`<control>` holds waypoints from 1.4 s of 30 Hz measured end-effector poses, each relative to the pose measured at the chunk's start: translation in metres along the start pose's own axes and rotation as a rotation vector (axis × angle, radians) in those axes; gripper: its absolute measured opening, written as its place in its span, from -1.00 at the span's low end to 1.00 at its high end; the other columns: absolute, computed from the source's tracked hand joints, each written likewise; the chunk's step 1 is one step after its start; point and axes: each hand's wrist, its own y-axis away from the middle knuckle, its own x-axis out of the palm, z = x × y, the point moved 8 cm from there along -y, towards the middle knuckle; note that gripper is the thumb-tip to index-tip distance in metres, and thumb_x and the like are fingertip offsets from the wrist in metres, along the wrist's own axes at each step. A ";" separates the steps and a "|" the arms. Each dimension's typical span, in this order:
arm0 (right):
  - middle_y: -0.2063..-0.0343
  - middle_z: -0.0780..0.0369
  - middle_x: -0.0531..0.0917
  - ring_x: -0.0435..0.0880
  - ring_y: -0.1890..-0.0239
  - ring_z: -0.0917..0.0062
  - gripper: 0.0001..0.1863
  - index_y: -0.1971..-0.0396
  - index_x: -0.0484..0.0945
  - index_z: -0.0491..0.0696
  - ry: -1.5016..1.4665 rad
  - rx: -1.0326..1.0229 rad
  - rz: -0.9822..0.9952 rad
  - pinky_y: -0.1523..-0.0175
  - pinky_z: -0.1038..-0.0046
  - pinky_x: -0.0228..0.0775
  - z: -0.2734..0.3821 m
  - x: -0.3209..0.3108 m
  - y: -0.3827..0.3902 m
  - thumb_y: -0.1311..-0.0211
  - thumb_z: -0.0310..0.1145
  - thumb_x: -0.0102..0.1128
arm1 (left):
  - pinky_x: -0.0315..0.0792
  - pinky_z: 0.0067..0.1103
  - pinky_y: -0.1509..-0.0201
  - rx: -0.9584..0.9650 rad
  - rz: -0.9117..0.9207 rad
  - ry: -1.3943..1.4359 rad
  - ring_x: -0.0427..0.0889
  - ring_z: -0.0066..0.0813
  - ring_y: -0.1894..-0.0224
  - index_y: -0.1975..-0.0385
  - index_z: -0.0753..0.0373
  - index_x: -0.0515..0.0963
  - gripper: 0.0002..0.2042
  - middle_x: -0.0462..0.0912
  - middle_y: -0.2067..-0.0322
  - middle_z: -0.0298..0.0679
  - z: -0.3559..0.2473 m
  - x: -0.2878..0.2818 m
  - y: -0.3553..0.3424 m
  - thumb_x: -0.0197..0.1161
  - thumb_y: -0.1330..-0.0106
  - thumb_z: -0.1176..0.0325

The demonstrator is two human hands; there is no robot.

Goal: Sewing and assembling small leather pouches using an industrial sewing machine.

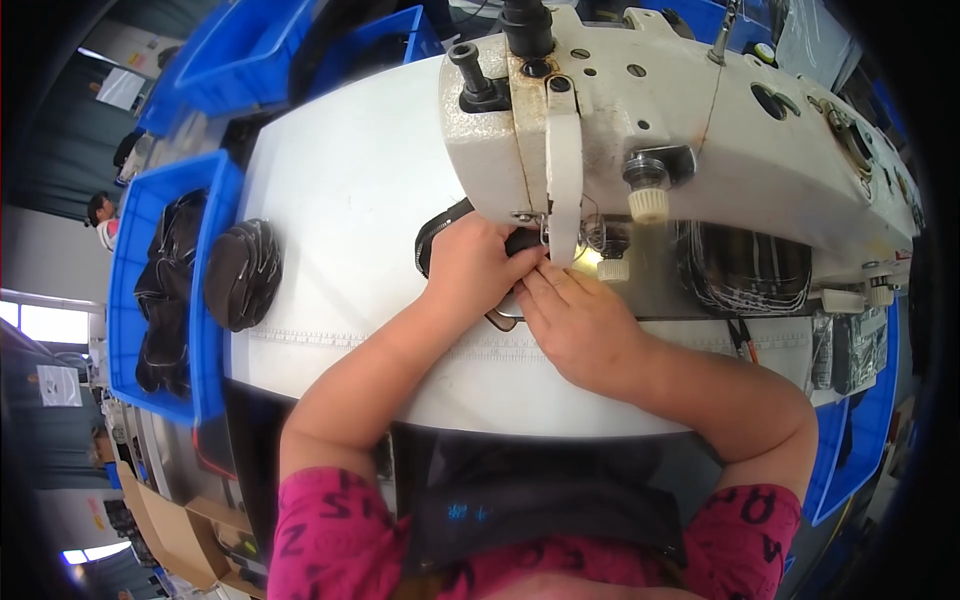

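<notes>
White tabletop (340, 190) carries a stack (243, 275) at its left edge; left hand (468, 262) and right hand (590, 330) press a zippered piece (434, 232), grip unclear.

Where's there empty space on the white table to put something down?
The biggest bare patch of white table lies between the left dark stack and the sewing machine; a smaller one lies between the forearms. It's crowded where the left hand and right hand meet at the dark piece, and around the right dark stack.
</notes>
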 end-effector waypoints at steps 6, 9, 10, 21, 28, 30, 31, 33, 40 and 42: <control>0.03 -0.10 0.72 0.71 -0.12 0.14 -0.58 0.05 0.69 -0.34 0.014 -0.015 -0.025 0.11 0.37 0.58 0.001 0.002 0.000 -0.14 -0.40 0.21 | 0.52 -0.37 0.27 0.265 -0.098 -0.433 0.70 -0.20 0.37 0.33 0.09 0.74 -0.82 0.69 0.47 -0.26 -0.016 -0.002 0.005 0.51 -0.06 0.28; 0.02 -0.09 0.72 0.71 -0.12 0.15 -0.57 0.04 0.69 -0.34 0.015 -0.012 -0.031 0.10 0.37 0.58 0.000 0.000 0.000 -0.13 -0.40 0.21 | 0.49 -0.42 0.25 0.398 -0.142 -0.475 0.70 -0.30 0.35 0.31 0.05 0.70 -0.76 0.67 0.48 -0.35 -0.020 -0.003 0.011 0.53 0.01 0.30; 0.02 -0.09 0.72 0.71 -0.12 0.15 -0.56 0.03 0.69 -0.34 0.013 -0.010 -0.031 0.10 0.37 0.58 0.000 0.000 0.001 -0.12 -0.40 0.21 | 0.50 -0.42 0.24 0.430 -0.137 -0.485 0.71 -0.33 0.34 0.28 0.04 0.70 -0.76 0.68 0.47 -0.38 -0.021 -0.001 0.012 0.50 0.00 0.30; -0.03 -0.05 0.71 0.68 -0.13 0.18 -0.55 -0.01 0.67 -0.32 -0.040 0.055 0.005 -0.24 0.24 0.52 -0.002 0.008 0.005 -0.13 -0.42 0.19 | 0.54 -0.34 0.36 0.635 0.023 -0.430 0.73 -0.22 0.30 0.17 0.07 0.74 -0.78 0.71 0.31 -0.29 -0.042 -0.004 0.010 0.40 -0.16 0.40; 0.05 -0.07 0.74 0.76 -0.03 0.24 -0.59 0.06 0.70 -0.34 0.003 -0.005 -0.066 0.22 0.38 0.56 -0.001 -0.001 0.001 -0.11 -0.41 0.22 | 0.53 -0.27 0.36 0.432 0.073 -0.435 0.71 -0.11 0.34 0.16 0.11 0.70 -0.70 0.69 0.34 -0.24 -0.017 -0.005 0.010 0.50 -0.06 0.41; 0.05 -0.07 0.74 0.76 -0.03 0.24 -0.58 0.06 0.70 -0.34 -0.003 -0.003 -0.069 0.23 0.38 0.56 -0.001 -0.001 0.001 -0.11 -0.41 0.22 | 0.54 -0.26 0.36 0.436 0.100 -0.337 0.71 -0.11 0.35 0.15 0.11 0.68 -0.70 0.70 0.34 -0.24 -0.014 -0.003 0.009 0.50 -0.08 0.40; 0.05 -0.07 0.73 0.75 -0.03 0.24 -0.58 0.06 0.69 -0.35 -0.010 -0.003 -0.073 0.23 0.39 0.55 -0.001 -0.001 0.001 -0.11 -0.41 0.22 | 0.54 -0.26 0.36 0.436 0.101 -0.338 0.71 -0.11 0.35 0.15 0.11 0.68 -0.70 0.70 0.34 -0.24 -0.014 -0.003 0.008 0.50 -0.08 0.40; 0.04 -0.08 0.73 0.75 0.00 0.26 -0.58 0.05 0.69 -0.35 -0.007 -0.003 -0.078 0.24 0.39 0.54 -0.002 0.000 0.002 -0.11 -0.41 0.22 | 0.54 -0.28 0.37 0.471 0.092 -0.292 0.71 -0.13 0.36 0.16 0.11 0.70 -0.72 0.71 0.33 -0.25 -0.017 -0.004 0.008 0.48 -0.10 0.42; 0.01 -0.11 0.72 0.72 0.18 0.38 -0.58 0.08 0.70 -0.33 -0.034 0.017 -0.063 0.27 0.38 0.47 -0.002 0.003 0.002 -0.09 -0.40 0.22 | 0.54 -0.32 0.38 0.601 -0.017 -0.379 0.71 -0.20 0.37 0.21 0.09 0.74 -0.76 0.72 0.34 -0.29 -0.024 -0.003 0.014 0.44 -0.10 0.48; 0.01 -0.11 0.72 0.71 0.18 0.38 -0.58 0.08 0.70 -0.33 -0.035 0.022 -0.054 0.24 0.37 0.48 -0.003 0.003 0.003 -0.08 -0.39 0.22 | 0.54 -0.33 0.40 0.583 -0.033 -0.396 0.71 -0.22 0.38 0.26 0.09 0.75 -0.79 0.73 0.36 -0.30 -0.025 -0.002 0.014 0.45 -0.08 0.47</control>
